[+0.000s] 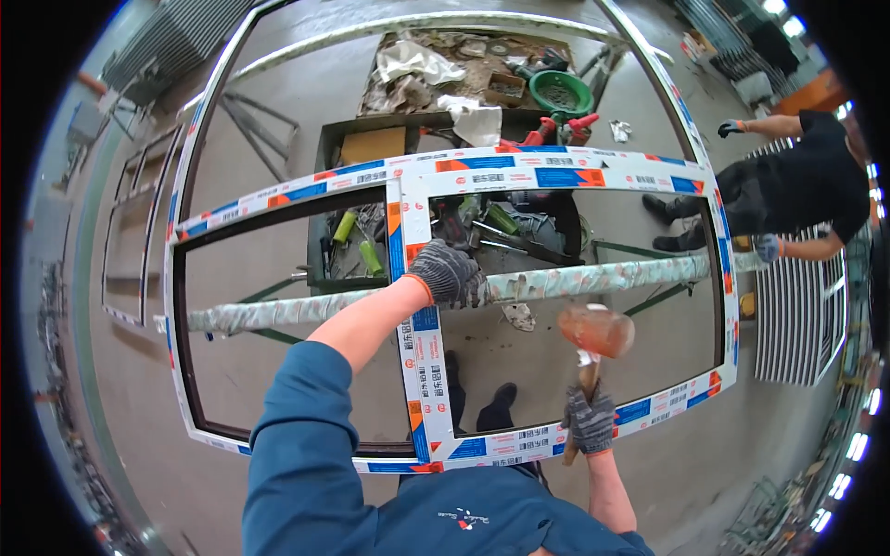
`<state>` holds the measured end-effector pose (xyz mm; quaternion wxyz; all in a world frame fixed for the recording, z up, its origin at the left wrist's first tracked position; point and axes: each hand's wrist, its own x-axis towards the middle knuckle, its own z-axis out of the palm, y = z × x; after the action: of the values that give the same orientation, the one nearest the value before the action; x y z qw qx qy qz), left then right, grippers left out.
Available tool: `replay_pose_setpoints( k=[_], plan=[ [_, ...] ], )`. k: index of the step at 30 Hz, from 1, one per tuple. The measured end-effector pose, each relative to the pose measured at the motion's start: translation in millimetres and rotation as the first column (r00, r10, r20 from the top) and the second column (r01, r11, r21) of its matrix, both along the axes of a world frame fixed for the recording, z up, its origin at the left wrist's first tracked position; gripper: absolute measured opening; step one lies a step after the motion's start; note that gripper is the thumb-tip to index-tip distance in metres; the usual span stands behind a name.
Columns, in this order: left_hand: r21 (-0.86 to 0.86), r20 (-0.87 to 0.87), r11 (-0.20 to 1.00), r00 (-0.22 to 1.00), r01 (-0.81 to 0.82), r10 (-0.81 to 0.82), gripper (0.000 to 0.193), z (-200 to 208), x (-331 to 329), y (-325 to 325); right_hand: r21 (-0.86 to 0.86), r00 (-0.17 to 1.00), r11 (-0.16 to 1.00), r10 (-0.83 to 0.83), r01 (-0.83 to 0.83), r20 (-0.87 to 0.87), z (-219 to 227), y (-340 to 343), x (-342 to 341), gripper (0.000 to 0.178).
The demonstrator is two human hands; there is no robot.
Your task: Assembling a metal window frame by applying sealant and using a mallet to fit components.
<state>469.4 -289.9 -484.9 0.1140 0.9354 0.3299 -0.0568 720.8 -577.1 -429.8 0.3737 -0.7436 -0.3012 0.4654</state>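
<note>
A large window frame, its bars wrapped in printed white, blue and orange film, lies across supports in front of me. My left hand, in a dark grey striped glove, is closed at the upright middle bar, just above a padded rail; its fingertips are partly hidden. My right hand, gloved alike, grips the wooden handle of a mallet over the frame's near edge. The mallet's worn reddish-brown head is raised above the right-hand opening, apart from the bars.
Beneath the frame's far side stands a tool tray with green-handled tools. Beyond it a cluttered bench holds a green bowl and red power tools. A co-worker stands at the right, near stacked profiles. More frames stand left.
</note>
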Motion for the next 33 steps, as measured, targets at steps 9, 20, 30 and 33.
replay_pose_setpoints(
  k=[9,20,30,33],
  plan=[
    [-0.061,-0.052,0.994,0.994,-0.095,0.092,0.029,-1,1,14,0.233,0.667,0.639,0.608,-0.733,0.432,-3,275,-81,0.018],
    [-0.016,0.076,0.987,0.984,-0.162,0.163,0.034,3,-5,40,0.159,0.433,0.475,0.548,-0.865,0.716,-21,360,-107,0.026],
    [-0.003,0.059,0.993,0.991,-0.119,0.119,0.029,-1,-2,28,0.018,0.437,0.558,0.629,-0.830,0.642,-50,348,-84,0.042],
    [-0.029,0.017,0.995,0.995,-0.094,0.094,0.026,-7,-1,33,-0.179,0.329,0.553,0.692,-0.814,0.643,-29,347,-90,0.044]
  ],
)
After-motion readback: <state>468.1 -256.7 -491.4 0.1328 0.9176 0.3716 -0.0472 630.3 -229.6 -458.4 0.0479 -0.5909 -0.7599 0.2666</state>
